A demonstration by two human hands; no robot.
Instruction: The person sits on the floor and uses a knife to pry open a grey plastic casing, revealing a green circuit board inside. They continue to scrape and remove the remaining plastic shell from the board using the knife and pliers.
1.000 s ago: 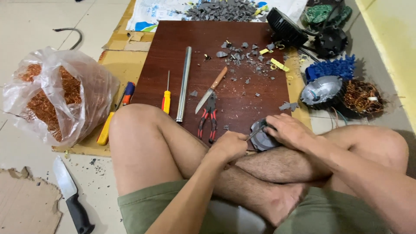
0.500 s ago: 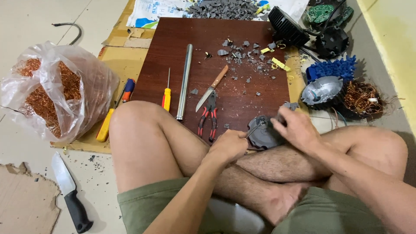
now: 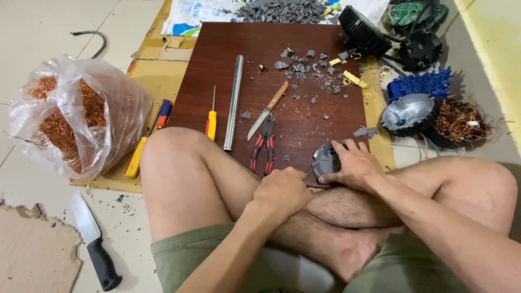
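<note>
The right hand (image 3: pixel 350 163) clamps a grey plastic housing piece (image 3: pixel 325 160) at the board's (image 3: pixel 217 59) lower right edge; the left hand (image 3: pixel 282 190) is fisted beside it, contents unseen. The piece looks stiff, brittle, best held by its rim. Pliers (image 3: pixel 263 144) lie just above.

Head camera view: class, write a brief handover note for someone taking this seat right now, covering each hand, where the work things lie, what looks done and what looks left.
Right hand grips a grey part at the near edge of the brown board.
Left hand is fisted beside it; any tool inside is hidden.
On the board: red-handled pliers, wooden-handled knife, metal tube, yellow screwdriver.
Done: grey fragments litter the board; a bag of copper wire sits left.
Left: the gripped part looks mostly whole.
</note>
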